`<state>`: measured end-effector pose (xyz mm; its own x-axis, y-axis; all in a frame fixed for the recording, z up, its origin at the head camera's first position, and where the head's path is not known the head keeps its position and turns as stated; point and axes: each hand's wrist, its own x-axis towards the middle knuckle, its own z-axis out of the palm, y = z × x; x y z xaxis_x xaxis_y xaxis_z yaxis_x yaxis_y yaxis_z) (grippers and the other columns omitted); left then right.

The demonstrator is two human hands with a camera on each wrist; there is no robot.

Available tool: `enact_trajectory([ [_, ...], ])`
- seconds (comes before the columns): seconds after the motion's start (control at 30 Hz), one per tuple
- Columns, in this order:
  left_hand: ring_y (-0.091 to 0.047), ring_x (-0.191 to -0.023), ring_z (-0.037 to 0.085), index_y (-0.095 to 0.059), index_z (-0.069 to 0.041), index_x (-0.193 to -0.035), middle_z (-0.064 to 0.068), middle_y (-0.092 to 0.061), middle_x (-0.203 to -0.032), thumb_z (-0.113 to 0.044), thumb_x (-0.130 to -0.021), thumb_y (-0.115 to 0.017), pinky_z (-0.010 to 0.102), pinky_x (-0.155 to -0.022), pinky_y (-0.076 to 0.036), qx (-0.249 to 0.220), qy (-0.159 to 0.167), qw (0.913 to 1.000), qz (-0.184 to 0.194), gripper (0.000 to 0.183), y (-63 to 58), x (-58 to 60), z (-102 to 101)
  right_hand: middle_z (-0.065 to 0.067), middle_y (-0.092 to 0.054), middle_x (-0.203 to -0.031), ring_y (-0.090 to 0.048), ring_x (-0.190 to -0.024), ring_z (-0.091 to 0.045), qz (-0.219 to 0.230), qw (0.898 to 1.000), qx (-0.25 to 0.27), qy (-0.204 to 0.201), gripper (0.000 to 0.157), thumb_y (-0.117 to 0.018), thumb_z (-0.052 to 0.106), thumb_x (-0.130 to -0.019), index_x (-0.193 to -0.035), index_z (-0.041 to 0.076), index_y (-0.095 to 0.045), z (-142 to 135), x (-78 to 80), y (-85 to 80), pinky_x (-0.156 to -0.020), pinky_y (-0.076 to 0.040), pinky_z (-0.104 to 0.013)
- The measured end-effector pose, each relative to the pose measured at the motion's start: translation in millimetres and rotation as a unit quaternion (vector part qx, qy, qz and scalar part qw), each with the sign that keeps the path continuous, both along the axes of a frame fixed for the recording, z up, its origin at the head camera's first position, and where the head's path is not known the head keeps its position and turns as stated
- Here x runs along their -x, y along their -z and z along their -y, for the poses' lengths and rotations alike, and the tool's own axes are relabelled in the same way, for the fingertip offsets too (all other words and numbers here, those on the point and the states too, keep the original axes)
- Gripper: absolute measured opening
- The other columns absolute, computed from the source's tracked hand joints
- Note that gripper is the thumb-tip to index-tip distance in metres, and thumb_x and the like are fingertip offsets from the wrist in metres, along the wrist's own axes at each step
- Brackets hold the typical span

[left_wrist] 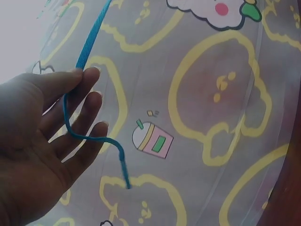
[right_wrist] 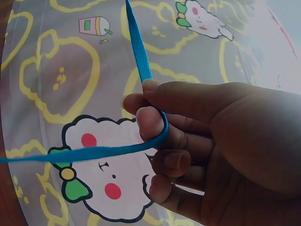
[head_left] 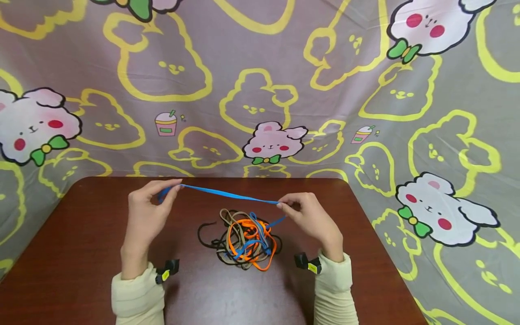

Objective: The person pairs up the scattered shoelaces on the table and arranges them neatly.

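Observation:
A flat blue shoelace (head_left: 229, 194) stretches between both hands above the table. Thumb and index finger of the left hand (head_left: 148, 212) pinch it near one end; in the left wrist view the loose end of the lace (left_wrist: 123, 162) hangs past the other fingers. My right hand (head_left: 310, 216) pinches the lace further along, and in the right wrist view the lace (right_wrist: 108, 151) bends round a finger and runs off to the left. From there it leads down to a tangled pile of orange (head_left: 261, 262), black (head_left: 206, 243), tan and blue laces on the table.
The laces lie on a dark brown wooden table (head_left: 93, 243). A patterned cloth (head_left: 195, 54) with cartoon rabbits hangs behind the table and along both sides. Black wrist cameras with yellow labels sit at the left cuff (head_left: 138, 291) and right cuff (head_left: 335, 275).

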<state>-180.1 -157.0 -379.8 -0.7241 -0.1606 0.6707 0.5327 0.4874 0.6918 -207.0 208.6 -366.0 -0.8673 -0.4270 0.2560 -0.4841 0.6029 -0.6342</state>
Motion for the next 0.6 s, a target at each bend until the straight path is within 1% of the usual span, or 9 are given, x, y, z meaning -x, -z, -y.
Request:
enact_trajectory([
  [0.13, -0.052, -0.071, 0.001, -0.079, 0.000, -0.102, 0.013, -0.073, -0.089, 0.005, -0.084, -0.079, 0.010, -0.065, -0.040, -0.009, -0.022, 0.9997, 0.007, 0.018, -0.6, -2.6, 6, 0.008, -0.069, -0.081, -0.057, -0.065, -0.012, 0.003, 1.000, 0.004, 0.006, 0.004, -0.073, 0.015, -0.095, -0.095, 0.017, -0.077, -3, -0.3, -1.8, -0.059, -0.047, -0.027],
  [0.27, -0.054, -0.074, -0.001, -0.079, 0.000, -0.103, 0.014, -0.073, -0.091, 0.004, -0.085, -0.078, 0.011, -0.067, -0.042, -0.010, -0.036, 0.9993, 0.007, 0.018, -0.6, -4.8, 11, 0.007, -0.068, -0.077, -0.058, -0.063, -0.012, 0.000, 1.000, 0.012, 0.009, 0.005, -0.073, 0.013, -0.095, -0.094, 0.016, -0.077, -6, 0.4, -1.3, -0.058, -0.047, -0.027],
  [0.4, -0.057, -0.077, -0.006, -0.079, -0.002, -0.107, 0.017, -0.074, -0.095, 0.007, -0.087, -0.075, 0.009, -0.068, -0.042, -0.018, -0.039, 0.9991, 0.001, 0.022, 0.9, -3.5, 14, 0.007, -0.069, -0.077, -0.056, -0.061, -0.012, -0.006, 1.000, 0.016, 0.019, 0.005, -0.073, 0.012, -0.094, -0.094, 0.015, -0.077, -13, 2.0, -0.3, -0.056, -0.046, -0.027],
  [0.47, -0.057, -0.077, -0.007, -0.079, -0.003, -0.108, 0.016, -0.074, -0.096, 0.007, -0.087, -0.074, 0.007, -0.067, -0.042, -0.019, -0.044, 0.9988, 0.002, 0.024, 2.0, -2.9, 16, 0.007, -0.069, -0.078, -0.054, -0.060, -0.011, -0.008, 1.000, 0.016, 0.024, 0.005, -0.074, 0.011, -0.094, -0.094, 0.015, -0.077, -16, 3.0, 0.6, -0.056, -0.045, -0.026],
  [0.6, -0.056, -0.074, -0.006, -0.080, -0.002, -0.106, 0.014, -0.074, -0.094, 0.007, -0.086, -0.075, 0.006, -0.065, -0.042, -0.020, -0.051, 0.9985, 0.000, 0.022, 4.4, -0.7, 17, 0.007, -0.069, -0.076, -0.050, -0.058, -0.010, -0.016, 0.999, 0.019, 0.039, 0.004, -0.074, 0.011, -0.093, -0.094, 0.014, -0.077, -22, 4.0, 0.9, -0.055, -0.042, -0.025],
])
